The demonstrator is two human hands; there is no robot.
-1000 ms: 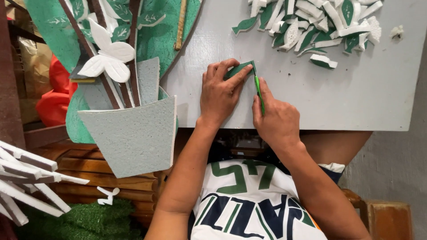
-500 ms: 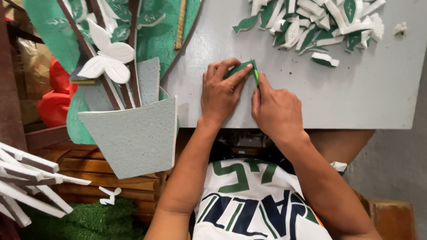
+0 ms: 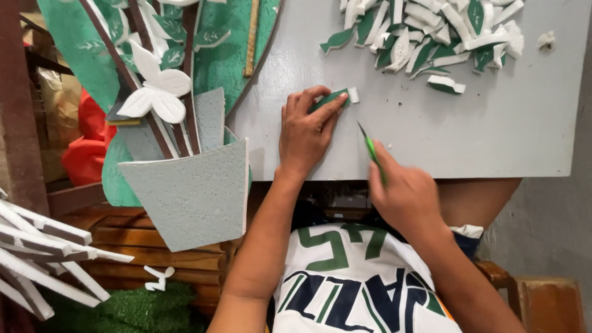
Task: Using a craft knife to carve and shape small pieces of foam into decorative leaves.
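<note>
The green-and-white foam strip (image 3: 336,97) lies flat on the grey bench (image 3: 493,142), near its front edge, pinned under the left hand (image 3: 305,132). That hand's fingers (image 3: 330,108) are spread flat and pressed down on the strip, not wrapped round it; a small white end (image 3: 353,94) pokes out past the fingertips. The right hand (image 3: 404,194) hovers just off the bench's edge, fingers closed tight around a slim green-handled knife (image 3: 370,148), its tip pointing up towards the strip but clear of it.

From where I stand, the worry is the blade: the left fingertips sit right beside the spot where the knife seems aimed, so a slip or too much push could nick them. The strip is small and light, so it could also skid under the hand and the cut go crooked.

Further back on the bench is a heap of cut foam leaves (image 3: 431,34), green on one face and white on the other, with one loose piece (image 3: 445,84) apart from the pile. To the left leans a big foam decoration (image 3: 185,123): a grey pot shape, brown stems, green backing, and a white butterfly (image 3: 154,92). A red crumpled bag (image 3: 86,148) sits behind it. I see no labels or signs on any of these.
</note>
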